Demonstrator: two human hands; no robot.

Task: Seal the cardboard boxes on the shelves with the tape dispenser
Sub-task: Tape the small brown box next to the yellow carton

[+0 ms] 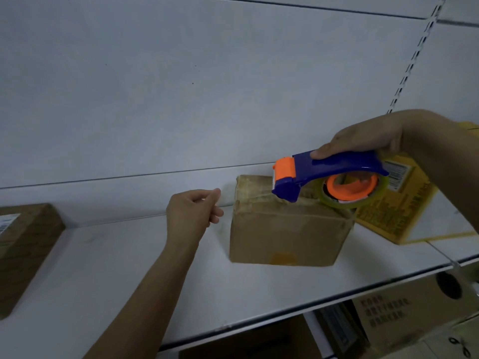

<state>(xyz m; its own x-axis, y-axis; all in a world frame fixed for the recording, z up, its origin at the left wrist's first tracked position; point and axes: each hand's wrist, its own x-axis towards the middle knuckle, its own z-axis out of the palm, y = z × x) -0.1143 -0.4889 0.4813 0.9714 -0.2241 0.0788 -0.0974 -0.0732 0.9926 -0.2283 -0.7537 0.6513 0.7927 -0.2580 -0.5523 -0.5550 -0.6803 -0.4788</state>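
A brown cardboard box [285, 229] stands on the white shelf [129, 268], with clear tape across its top. My right hand [368, 138] grips the blue handle of the tape dispenser [334, 167], whose orange and blue head rests on the box's top near the back edge. A roll of clear tape [352, 193] sits on the dispenser's orange hub. My left hand [191, 213] hovers just left of the box with fingers loosely curled, holding nothing and not touching the box.
Another brown box [23, 250] with a white label sits at the shelf's left end. A yellow printed box [396, 203] lies behind the dispenser on the right. More cartons [394, 312] stand on the lower shelf. A slotted upright [414, 55] runs up the back panel.
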